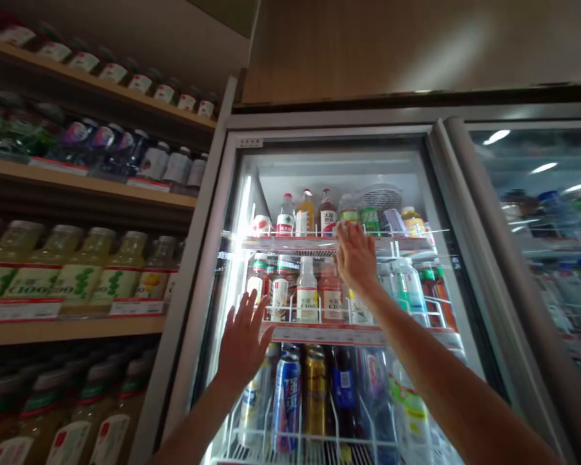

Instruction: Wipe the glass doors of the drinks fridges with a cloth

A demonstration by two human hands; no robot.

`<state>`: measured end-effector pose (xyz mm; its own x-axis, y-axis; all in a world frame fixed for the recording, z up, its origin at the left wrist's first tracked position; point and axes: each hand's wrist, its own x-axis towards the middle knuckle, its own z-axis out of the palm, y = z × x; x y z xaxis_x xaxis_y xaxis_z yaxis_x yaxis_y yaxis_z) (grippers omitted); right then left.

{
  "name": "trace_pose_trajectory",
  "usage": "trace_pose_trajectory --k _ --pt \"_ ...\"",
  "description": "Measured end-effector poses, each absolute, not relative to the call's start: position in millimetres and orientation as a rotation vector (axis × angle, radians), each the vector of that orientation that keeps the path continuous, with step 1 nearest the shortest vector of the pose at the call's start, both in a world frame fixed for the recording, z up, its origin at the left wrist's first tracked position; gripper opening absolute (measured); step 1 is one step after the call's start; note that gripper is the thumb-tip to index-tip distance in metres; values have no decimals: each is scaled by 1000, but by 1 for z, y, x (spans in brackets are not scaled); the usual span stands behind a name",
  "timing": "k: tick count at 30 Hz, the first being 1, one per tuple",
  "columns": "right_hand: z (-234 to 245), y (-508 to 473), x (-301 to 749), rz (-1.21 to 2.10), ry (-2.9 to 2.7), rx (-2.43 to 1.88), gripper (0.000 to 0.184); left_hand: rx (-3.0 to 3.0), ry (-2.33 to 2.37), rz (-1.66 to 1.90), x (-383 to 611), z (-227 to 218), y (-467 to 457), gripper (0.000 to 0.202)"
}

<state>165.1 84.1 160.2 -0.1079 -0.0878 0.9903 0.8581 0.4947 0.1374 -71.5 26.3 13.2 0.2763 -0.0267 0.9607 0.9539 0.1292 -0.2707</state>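
Observation:
My right hand [356, 255] is raised in front of the lit drinks fridge, fingers stretched upward at the edge of the top shelf [290, 243]. Nearest to its fingertips are a dark bottle with a red-and-white label [327, 213] and a green-labelled drink [369, 219]. Lower and to the left, my left hand [242, 339] has its fingers spread and holds nothing. It overlaps the left side of the middle shelf, near a white-capped bottle [280, 290]. Whether either hand touches the glass or a shelf I cannot tell.
Wooden shelves [77, 329] with rows of bottles stand on the left. Behind wire rails, the fridge's lower shelf holds a blue can [286, 400] and a gold can [315, 394]. A second glass-fronted fridge [552, 168] adjoins on the right, past a metal door frame [494, 271].

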Motion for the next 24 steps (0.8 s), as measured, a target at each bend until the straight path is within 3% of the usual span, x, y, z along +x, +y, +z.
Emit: trace_pose_trajectory --k 3,10,16,18,24 --pt "182 81 148 -842 -1385 -723 48 -1183 -1006 -854 -94 -1 16 60" --pt "169 53 48 -1116 -1907 -296 47 -1120 -1077 -845 -135 -21 -5 58" --pt "188 46 8 -949 -1811 -378 45 -1078 -1149 -859 -148 -23 -22 56" --pt "165 43 -9 -1006 -1903 -255 44 -1080 -1178 -873 -149 -26 -26 56" --pt "40 38 -9 -1129 -2196 257 34 -1067 -1315 -959 -154 -33 -46 48"
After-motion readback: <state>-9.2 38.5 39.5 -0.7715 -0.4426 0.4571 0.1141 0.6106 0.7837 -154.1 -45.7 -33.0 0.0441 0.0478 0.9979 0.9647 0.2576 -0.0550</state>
